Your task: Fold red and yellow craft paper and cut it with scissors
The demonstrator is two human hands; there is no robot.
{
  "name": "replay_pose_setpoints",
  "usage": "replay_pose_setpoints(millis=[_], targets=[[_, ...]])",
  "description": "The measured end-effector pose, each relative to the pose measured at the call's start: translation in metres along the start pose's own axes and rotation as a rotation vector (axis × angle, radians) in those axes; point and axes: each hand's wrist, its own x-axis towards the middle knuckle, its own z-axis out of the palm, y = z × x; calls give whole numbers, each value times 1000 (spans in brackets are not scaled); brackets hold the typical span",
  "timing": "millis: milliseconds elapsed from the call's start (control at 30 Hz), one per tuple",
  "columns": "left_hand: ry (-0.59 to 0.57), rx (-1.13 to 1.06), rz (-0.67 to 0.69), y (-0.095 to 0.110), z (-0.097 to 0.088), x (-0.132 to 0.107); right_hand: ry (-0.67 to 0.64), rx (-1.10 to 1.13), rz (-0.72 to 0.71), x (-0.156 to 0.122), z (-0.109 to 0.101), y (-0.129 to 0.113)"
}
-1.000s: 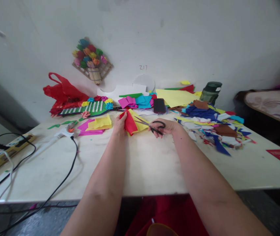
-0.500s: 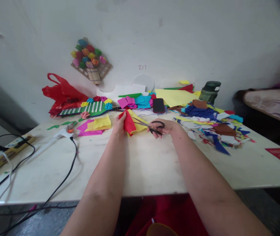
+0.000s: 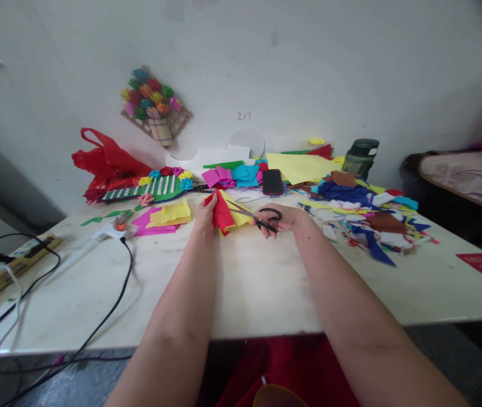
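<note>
My left hand (image 3: 205, 215) is closed on a folded red sheet (image 3: 222, 215) and a yellow sheet (image 3: 241, 218), which look like crepe paper. In my right hand (image 3: 285, 219) is a pair of scissors (image 3: 268, 220) with black handles. Their blades point left and lie at the yellow sheet, slightly apart. Left of my left hand, yellow pieces (image 3: 176, 213) rest on magenta paper (image 3: 143, 222). Beyond the hands are small pink pieces (image 3: 217, 176) and blue pieces (image 3: 246, 175).
A phone (image 3: 272, 182) lies behind the scissors. Colourful scraps (image 3: 368, 209) are heaped at the right, with a green bottle (image 3: 360, 158) behind. At the left are a glue gun (image 3: 113, 227) with a black cord, a power strip (image 3: 12, 268) and a red plastic bag (image 3: 107, 161).
The scissors' handles have come slightly closer together and shifted a little left. My left hand and the red and yellow paper hold almost the same place.
</note>
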Motion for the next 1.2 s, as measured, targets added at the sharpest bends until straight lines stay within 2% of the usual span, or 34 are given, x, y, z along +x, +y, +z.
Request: replay_pose_setpoints(millis=[333,867,1200], targets=[[-39,6,7,-4,-1,2,86,-36,-49,9,9,-1],[17,-25,7,-8,6,-3,282,-46,-72,31,27,0],[52,-35,25,-5,12,-9,332,-8,-89,41,30,8]])
